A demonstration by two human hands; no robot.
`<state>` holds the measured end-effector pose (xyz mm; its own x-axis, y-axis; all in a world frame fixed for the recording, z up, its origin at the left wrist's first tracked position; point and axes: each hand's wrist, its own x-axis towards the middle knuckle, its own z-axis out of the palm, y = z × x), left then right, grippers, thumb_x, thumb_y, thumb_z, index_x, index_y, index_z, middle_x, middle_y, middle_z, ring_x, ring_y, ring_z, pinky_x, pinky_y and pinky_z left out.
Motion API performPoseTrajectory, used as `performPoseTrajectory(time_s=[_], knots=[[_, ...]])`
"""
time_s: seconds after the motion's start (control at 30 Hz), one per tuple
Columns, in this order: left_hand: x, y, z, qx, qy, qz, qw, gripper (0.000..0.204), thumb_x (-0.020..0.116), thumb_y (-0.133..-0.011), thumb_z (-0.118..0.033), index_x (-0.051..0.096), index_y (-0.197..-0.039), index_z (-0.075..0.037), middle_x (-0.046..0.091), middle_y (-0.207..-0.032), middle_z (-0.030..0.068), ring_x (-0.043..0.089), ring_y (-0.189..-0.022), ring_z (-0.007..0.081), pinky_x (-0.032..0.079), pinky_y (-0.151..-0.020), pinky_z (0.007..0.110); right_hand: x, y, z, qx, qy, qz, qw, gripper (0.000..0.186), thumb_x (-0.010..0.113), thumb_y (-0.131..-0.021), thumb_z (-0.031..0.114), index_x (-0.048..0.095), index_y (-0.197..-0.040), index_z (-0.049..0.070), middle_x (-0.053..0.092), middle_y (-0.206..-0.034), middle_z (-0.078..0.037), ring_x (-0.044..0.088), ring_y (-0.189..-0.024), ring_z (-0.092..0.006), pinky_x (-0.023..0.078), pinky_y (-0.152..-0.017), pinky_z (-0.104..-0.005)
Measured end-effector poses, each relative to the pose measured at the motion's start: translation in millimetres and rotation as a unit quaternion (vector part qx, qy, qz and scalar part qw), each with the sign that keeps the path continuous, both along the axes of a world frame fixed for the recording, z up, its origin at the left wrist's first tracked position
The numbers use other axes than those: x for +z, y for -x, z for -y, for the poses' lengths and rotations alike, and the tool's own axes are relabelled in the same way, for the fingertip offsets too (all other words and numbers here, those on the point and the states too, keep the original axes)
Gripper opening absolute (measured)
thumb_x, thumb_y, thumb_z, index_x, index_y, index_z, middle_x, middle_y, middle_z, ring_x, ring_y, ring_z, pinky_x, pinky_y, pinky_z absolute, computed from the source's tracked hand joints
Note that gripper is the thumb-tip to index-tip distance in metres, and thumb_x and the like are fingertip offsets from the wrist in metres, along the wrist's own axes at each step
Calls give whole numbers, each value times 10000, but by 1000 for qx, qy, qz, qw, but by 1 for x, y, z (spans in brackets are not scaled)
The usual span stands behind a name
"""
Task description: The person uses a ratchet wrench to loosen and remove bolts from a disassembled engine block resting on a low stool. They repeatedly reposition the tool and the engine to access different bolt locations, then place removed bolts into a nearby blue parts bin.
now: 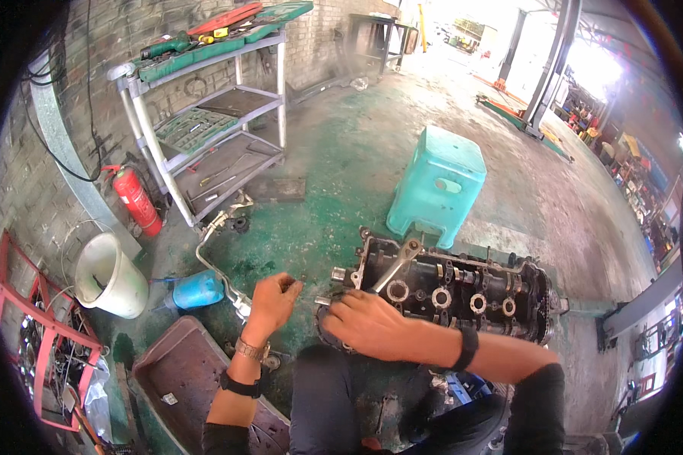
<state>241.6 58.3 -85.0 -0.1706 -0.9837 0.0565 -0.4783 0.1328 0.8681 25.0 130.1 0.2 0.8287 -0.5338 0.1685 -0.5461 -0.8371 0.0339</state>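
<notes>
My right hand (360, 318) is closed around the handle end of a ratchet wrench (393, 266), over the left end of a dirty engine cylinder head (459, 292). The wrench's round head points away from me, above the cylinder head's far left part. Several pale round openings and dark shaft parts show along the cylinder head. Off to its left, my left hand (275, 305) hangs with its fingers curled and pinched together. Whatever sits between those fingertips, if anything, is too small to make out. Fingers of my right hand hide the wrench's near end.
A turquoise stool (442, 186) stands beyond the cylinder head. A brown tray (176, 371), a blue container (197, 290), a bent metal pipe (218, 262) and a white bucket (114, 279) lie leftward. Farther back are a fire extinguisher (136, 201) and a tool cart (205, 121).
</notes>
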Motion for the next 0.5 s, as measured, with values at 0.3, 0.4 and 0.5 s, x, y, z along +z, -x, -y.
performPoseTrajectory(time_s=[0.3,0.4,0.5], knots=[[55,64,9,-99,45,-20,994,349,629,-937,-268,662,-1115,31,681,-837,198,658,-725,259,501,-705,371,-27,86,-97,-164,7,194,967,274,703,-689,21,641,-952,64,544,-1312,-246,497,-1294,-466,423,-1086,-559],[76,94,17,-150,45,23,987,443,621,-950,-321,634,-1247,8,722,-1006,208,691,-836,280,521,-785,395,-40,102,-110,-203,49,305,929,304,694,-690,-50,636,-974,39,509,-1362,-290,506,-1270,-512,485,-1013,-549],[88,124,25,-185,108,44,976,456,618,-959,-353,635,-1266,-17,696,-1096,237,695,-980,365,531,-864,414,-48,114,-123,-290,17,357,888,248,645,-770,-107,637,-987,13,519,-1336,-337,542,-1227,-523,512,-957,-467]])
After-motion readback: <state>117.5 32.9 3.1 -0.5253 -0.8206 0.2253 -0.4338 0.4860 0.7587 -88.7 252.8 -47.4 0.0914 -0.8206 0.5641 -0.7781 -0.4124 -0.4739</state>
